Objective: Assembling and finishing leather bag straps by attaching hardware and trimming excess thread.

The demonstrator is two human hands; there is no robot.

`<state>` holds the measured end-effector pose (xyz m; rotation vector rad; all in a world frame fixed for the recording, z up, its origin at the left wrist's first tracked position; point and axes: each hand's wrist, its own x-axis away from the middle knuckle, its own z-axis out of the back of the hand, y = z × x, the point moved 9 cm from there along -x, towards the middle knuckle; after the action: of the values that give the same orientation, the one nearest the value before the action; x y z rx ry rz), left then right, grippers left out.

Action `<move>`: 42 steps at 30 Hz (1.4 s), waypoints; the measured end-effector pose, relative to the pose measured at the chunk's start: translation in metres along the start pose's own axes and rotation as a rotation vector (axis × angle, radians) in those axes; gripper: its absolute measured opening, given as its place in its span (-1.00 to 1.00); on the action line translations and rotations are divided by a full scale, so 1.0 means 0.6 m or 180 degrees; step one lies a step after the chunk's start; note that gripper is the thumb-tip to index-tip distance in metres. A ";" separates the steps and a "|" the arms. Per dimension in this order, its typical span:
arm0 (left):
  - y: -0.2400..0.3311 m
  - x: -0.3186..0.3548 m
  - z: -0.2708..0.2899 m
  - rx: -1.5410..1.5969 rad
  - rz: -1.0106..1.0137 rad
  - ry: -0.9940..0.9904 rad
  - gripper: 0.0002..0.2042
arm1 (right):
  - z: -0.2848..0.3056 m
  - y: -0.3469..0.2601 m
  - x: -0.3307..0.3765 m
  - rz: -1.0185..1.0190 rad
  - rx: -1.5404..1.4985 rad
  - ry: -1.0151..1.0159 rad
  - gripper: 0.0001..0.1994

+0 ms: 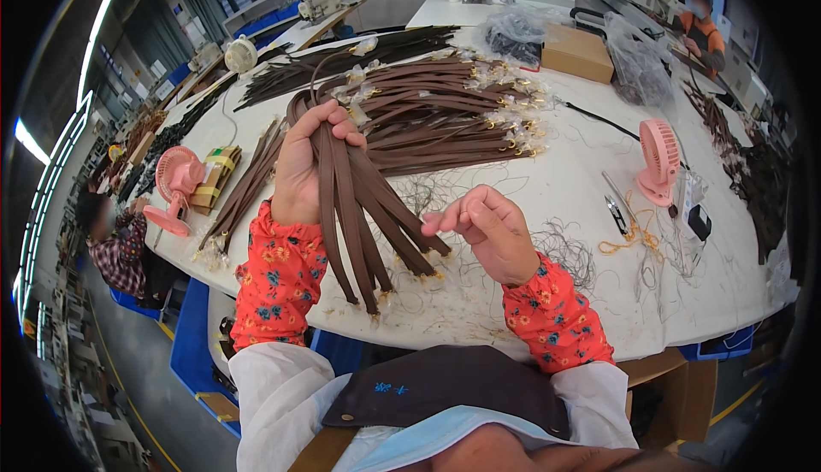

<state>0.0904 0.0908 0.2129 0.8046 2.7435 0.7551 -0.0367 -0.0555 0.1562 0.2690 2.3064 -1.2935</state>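
Note:
My left hand [304, 164] is closed round a bundle of brown straps [349, 207], holding it up over the near part of the table. The straps hang down and fan out toward me, with small gold-coloured metal bits at their lower ends. One strap loops up above my fist. To the right of the hanging ends, my right hand [489, 234] is raised with its fingers curled and thumb pressed in. Its fingertips come close to the straps; whatever they pinch, if anything, is too small to make out. Beyond lies a large pile of brown straps [436, 113] with clear-wrapped metal ends.
Loose threads litter the white table [513, 318]. Pink fans stand at the left [175, 185] and right [658, 164]. By the right fan lie small scissors [616, 214] and orange cord [633, 237]. A cardboard box [577, 53] and black straps [299, 70] lie farther back. Other people sit nearby.

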 end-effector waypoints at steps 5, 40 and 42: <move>-0.020 -0.003 0.001 -0.0011 0.0107 0.0069 -0.89 | 0.010 0.022 0.004 -0.0401 -0.0569 -0.0372 -0.80; -0.213 0.048 0.034 -0.1607 0.1566 0.0108 -0.73 | 0.021 -0.119 -0.098 0.2060 0.2641 0.1173 -0.88; -0.220 0.040 0.016 -0.1668 0.1237 -0.0052 -0.80 | 0.031 -0.114 -0.087 0.2042 0.2530 0.1262 -0.87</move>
<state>0.0134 0.0125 0.1355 1.2045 2.2179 1.4470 -0.0123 -0.1047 0.2252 1.4927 1.5945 -1.8075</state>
